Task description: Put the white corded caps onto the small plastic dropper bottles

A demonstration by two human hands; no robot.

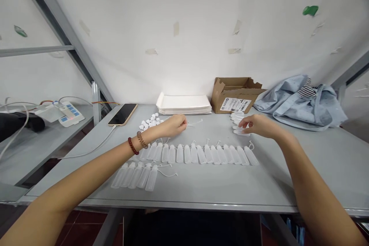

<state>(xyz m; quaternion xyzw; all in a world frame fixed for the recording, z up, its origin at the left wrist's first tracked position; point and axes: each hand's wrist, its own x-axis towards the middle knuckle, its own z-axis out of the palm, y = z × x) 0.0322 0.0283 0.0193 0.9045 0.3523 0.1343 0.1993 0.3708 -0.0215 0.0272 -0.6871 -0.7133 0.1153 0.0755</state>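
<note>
My left hand (175, 125), fingers pinched together, is at the table's middle; a thin white cord (196, 123) runs right from its fingertips. At the right, my right hand (258, 126) has thumb and fingers curled onto a small translucent plastic bottle (242, 132) in a little pile. A long row of such bottles (201, 155) lies below both hands, several with white cords at their necks. Nearer the front left is a shorter row of bottles (135, 176). Small white caps (148, 122) are heaped beside my left hand, partly hidden by the wrist.
On the grey table (207, 188), a stack of white sheets or envelopes (184, 104) sits against the wall. Right of it are an open cardboard box (236, 96) and light blue cloth (302, 103). A phone (123, 114) with a charging cable lies at the left.
</note>
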